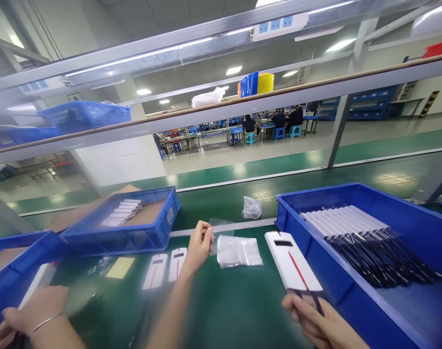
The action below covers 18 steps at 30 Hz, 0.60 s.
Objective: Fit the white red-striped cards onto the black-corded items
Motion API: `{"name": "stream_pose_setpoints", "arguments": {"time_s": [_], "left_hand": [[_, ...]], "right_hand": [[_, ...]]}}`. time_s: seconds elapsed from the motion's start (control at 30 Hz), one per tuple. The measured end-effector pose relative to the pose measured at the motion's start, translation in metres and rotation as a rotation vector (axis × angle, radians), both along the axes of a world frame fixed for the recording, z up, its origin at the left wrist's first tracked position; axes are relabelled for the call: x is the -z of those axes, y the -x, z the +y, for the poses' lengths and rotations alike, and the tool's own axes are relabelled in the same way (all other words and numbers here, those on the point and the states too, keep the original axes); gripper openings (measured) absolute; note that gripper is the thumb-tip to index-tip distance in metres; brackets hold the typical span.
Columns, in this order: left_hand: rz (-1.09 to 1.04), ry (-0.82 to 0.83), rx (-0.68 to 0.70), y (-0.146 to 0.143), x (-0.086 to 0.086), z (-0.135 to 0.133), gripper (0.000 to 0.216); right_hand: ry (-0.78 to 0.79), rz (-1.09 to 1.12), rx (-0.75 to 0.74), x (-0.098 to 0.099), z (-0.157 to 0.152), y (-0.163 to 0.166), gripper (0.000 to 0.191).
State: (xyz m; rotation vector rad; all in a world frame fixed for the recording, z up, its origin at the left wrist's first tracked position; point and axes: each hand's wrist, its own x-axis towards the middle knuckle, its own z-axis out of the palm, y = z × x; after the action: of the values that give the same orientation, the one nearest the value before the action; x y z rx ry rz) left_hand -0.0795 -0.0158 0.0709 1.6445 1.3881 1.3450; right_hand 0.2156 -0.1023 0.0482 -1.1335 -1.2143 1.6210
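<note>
My left hand [199, 247] reaches forward over the green table [224, 310] with its fingers pinched on the edge of a clear plastic bag [216, 231]. Just right of it lies a small stack of clear bags [239, 251]. My right hand [315, 322], low at the right, grips the near end of a white flat device [292, 264] with a red stripe and a dark window. A black cable hangs by the fingers. Two similar white devices [166, 269] lie flat to the left of my left arm.
A big blue bin [315, 257] at the right holds several white devices with black cables. Another blue bin [134, 237] sits at the left with white pieces on cardboard. A crumpled bag [251, 207] and a yellow card [120, 267] lie on the table. Another person's braceleted hand [32, 310] is at lower left.
</note>
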Motion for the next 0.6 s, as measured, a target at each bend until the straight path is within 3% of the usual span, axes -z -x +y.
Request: {"name": "stream_pose_setpoints", "arguments": {"time_s": [0.13, 0.27, 0.43, 0.6], "left_hand": [[-0.072, 0.099, 0.06, -0.011, -0.019, -0.063, 0.026], [-0.102, 0.229, 0.106, -0.023, -0.027, -0.109, 0.029], [-0.065, 0.288, 0.088, -0.024, -0.031, -0.133, 0.028], [-0.085, 0.33, 0.057, -0.027, -0.027, -0.137, 0.023]], "right_hand": [[-0.17, -0.145, 0.014, -0.02, 0.023, 0.025, 0.063], [-0.256, -0.211, -0.084, -0.033, 0.032, 0.047, 0.055], [-0.295, -0.286, -0.234, -0.043, 0.021, 0.063, 0.04], [-0.285, -0.357, -0.239, -0.036, 0.014, 0.068, 0.055]]}}
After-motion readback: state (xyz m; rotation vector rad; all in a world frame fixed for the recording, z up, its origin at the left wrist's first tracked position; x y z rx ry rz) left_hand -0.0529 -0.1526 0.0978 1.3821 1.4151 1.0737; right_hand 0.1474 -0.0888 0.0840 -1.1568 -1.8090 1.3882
